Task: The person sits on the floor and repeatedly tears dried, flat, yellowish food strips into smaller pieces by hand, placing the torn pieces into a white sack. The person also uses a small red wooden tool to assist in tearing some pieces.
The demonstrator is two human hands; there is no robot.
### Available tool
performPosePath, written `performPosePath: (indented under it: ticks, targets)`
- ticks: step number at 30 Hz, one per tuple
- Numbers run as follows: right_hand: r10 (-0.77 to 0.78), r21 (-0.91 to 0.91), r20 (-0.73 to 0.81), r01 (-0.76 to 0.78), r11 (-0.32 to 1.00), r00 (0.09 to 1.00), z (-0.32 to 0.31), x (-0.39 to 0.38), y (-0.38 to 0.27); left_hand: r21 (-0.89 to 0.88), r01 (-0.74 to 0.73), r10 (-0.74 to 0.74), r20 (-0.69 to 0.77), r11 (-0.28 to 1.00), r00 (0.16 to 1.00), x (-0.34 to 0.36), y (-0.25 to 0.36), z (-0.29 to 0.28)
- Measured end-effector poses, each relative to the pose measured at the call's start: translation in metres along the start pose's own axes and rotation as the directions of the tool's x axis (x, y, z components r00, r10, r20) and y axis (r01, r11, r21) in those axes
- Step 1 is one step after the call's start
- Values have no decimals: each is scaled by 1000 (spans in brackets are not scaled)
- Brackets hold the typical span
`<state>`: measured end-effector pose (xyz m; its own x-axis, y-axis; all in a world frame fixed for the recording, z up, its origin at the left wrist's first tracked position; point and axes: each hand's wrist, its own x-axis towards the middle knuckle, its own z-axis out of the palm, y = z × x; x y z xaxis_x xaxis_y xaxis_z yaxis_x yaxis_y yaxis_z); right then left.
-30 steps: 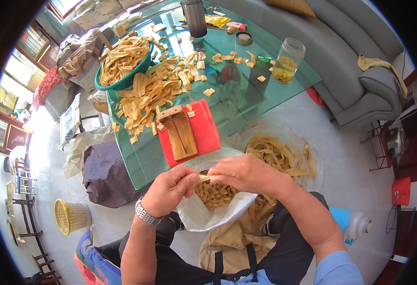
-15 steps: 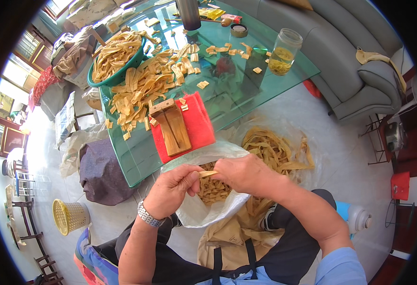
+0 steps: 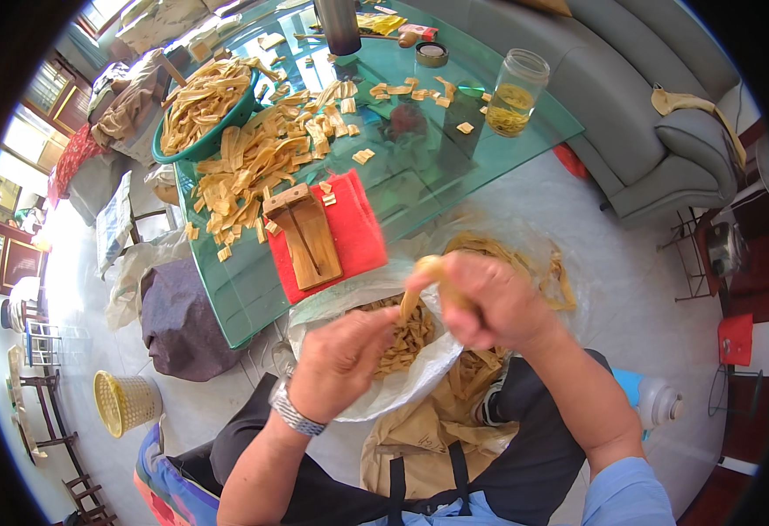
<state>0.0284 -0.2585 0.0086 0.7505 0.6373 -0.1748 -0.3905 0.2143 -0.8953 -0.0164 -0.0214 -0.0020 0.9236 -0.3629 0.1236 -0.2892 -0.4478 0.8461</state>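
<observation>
My right hand (image 3: 498,298), smeared by motion, is closed round a pale tan dried strip (image 3: 412,298) above an open white plastic bag (image 3: 419,377). The strip curves down to my left hand (image 3: 340,359), whose fingertips pinch its lower end; the contact there is blurred. Tan dried pieces (image 3: 393,359) fill the bag's mouth below my hands. Beyond it, a wooden block with a raised end and a lengthwise slot (image 3: 311,245) lies on a red cloth (image 3: 358,219) at the edge of the glass table (image 3: 454,188).
Loose strips and small cut pieces (image 3: 244,171) cover the table's left side beside a heaped green basin (image 3: 187,149). A glass jar with yellowish liquid (image 3: 516,92) stands at the right. Longer strips (image 3: 564,276) lie in clear plastic on the floor. A yellow basket (image 3: 126,403) stands left.
My hands have moved apart: the right rose and shifted right with the strip, the left dropped slightly. More of the strip now shows between them. The view has shifted a little.
</observation>
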Motion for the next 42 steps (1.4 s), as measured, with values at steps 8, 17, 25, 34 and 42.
performPosePath:
  ticks: [8, 17, 25, 34, 42]
  targets:
    - [-421, -875, 121, 296, 382, 899, 10, 20, 42, -706, 415, -370, 228, 574, 901, -1, -6, 16]
    - [-56, -257, -41, 44, 965, 998, 19, 27, 33, -810, 423, -415, 250, 405, 875, 5, -16, 6]
    - [107, 273, -32, -95, 957, 994, 23, 36, 62, -929, 356, -207, 330, 101, 921, 6, -3, -7]
    - [205, 419, 156, -253, 872, 966, 20, 20, 47, -681, 516, -221, 477, 519, 851, 2, -7, -32]
    - [193, 508, 292, -322, 799, 937, 26, 12, 33, -719, 390, -106, 407, 576, 907, -5, -9, -35]
